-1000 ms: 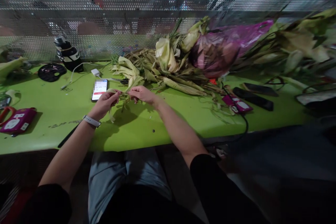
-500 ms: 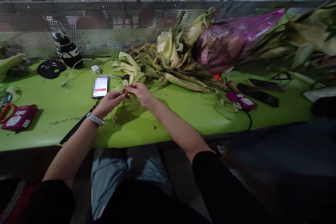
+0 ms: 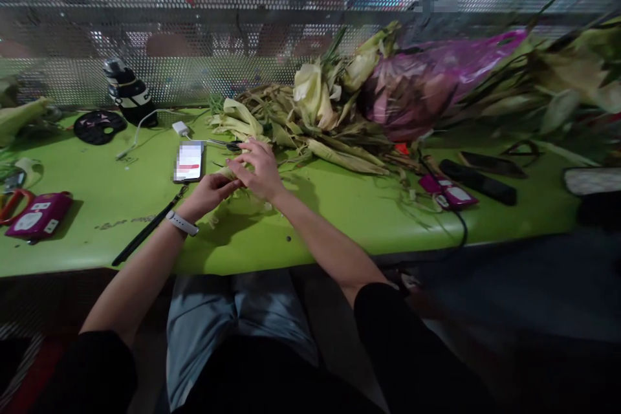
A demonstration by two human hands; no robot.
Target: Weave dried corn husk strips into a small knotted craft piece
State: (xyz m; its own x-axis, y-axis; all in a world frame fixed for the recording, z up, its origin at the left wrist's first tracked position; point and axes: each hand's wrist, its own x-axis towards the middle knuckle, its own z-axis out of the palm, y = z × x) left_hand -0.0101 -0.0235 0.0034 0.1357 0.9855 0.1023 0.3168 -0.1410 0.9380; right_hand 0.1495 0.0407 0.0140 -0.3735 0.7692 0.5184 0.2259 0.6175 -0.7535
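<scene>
Low over the green table, my left hand (image 3: 213, 193) is closed on a pale strip of corn husk (image 3: 225, 172), its thumb and fingers pressed together. My right hand (image 3: 259, 169) lies over the same husk from the right, fingers bent and partly spread, gripping it near my left fingertips. Thin shreds hang below both hands, and my fingers hide much of the piece. Just behind, pale husks (image 3: 241, 118) lie at the front of a heap of dry corn husks (image 3: 286, 123). Dark-handled scissors (image 3: 233, 145) rest right beyond my right hand.
A lit phone (image 3: 189, 162) with a black strap (image 3: 148, 228) lies left of my hands. Behind are a charger (image 3: 180, 129), a dark bottle (image 3: 130, 94) and a black palette-shaped item (image 3: 99, 127). A pink bag (image 3: 412, 87) stands right; purple devices (image 3: 39, 215) lie on both sides.
My right hand has gone from a fingertip pinch to lying over the husk with its fingers more spread. My left hand has shifted slightly right and down. The view has moved a little.
</scene>
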